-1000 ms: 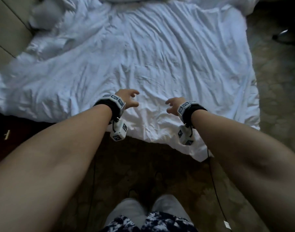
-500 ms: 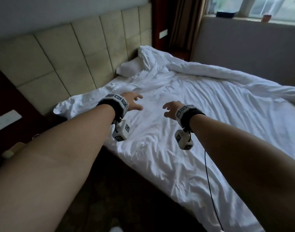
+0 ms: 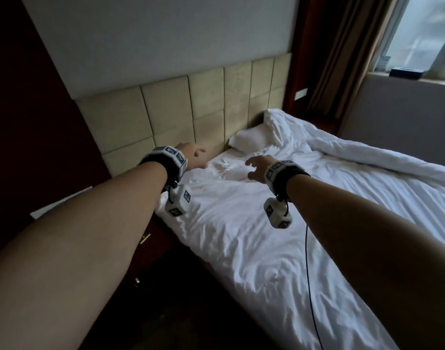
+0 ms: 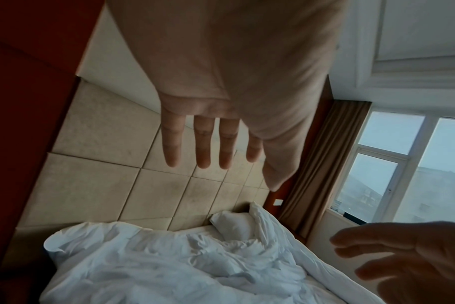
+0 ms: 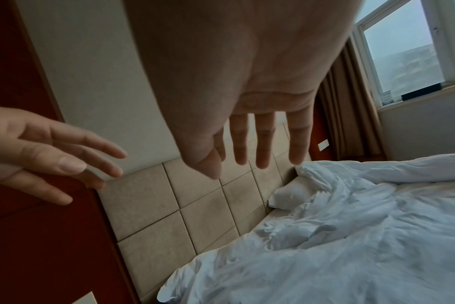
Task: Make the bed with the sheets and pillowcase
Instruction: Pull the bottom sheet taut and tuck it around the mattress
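1. Over the head end of the bed (image 3: pixel 418 324), two hands were up in the air: left hand (image 3: pixel 193 157) and right hand (image 3: pixel 258 168), both with fingers spread and relaxed, holding nothing and touching nothing.
2. One white sheet (image 3: pixel 279 248) covered the mattress, pretty wrinkled all over. Its near corner by the headboard (image 3: pixel 171 122) was bunched up and hung a bit over the mattress edge.
3. One pillow (image 3: pixel 251 141) that I could count, pushed up against the headboard at the far side, with a crumpled bit of white bedding leaning right next to it.
4. One long roll of white duvet (image 3: pixel 380 157) ran along the far edge of the bed, on the window side.
5. Edges: the near long side of the sheet draped down over the bed's side toward the dark floor (image 3: pixel 191 311). The left hand sat roughly above that near corner, the right hand a little further in over the sheet, the two well apart from each other.
6. Room to move: the middle of the sheet was open, just wrinkles. One window (image 3: pixel 423 34) and one brown curtain (image 3: pixel 342 59) stood past the far side.
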The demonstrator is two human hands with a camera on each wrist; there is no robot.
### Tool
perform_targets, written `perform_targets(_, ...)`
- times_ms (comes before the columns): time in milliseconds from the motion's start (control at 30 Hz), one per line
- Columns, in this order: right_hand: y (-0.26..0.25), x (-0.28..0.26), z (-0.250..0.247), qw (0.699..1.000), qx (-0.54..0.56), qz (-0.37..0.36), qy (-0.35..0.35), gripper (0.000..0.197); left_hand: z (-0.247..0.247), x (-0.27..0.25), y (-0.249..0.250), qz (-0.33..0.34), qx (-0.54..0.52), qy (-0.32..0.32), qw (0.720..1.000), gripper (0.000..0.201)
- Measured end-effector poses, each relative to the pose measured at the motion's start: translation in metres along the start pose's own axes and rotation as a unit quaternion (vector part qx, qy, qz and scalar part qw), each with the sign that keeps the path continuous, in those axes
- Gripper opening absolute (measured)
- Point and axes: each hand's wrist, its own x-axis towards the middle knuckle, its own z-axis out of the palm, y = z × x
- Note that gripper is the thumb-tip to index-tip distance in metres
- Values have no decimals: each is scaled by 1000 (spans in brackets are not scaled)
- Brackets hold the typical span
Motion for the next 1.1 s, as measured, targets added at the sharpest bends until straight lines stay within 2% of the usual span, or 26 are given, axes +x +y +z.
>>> perform_targets(200,-57,76,8,1000,-21,-20,3,51,-33,46,-65,-14,-8,14,1000,59)
perform_targets(400,-79,178,19,998,-43,-35,1,51,-42,116,-115,-28,-16,11,999,60)
perform_targets(700,-63,363,52,998,-31,-36,-50,55,-29,264,-183,-77,-16,-12,997,59)
perform_targets(1100,-31,538,86,992,-53,-21,-112,54,14,457,-233,-92,-53,-82,991,61)
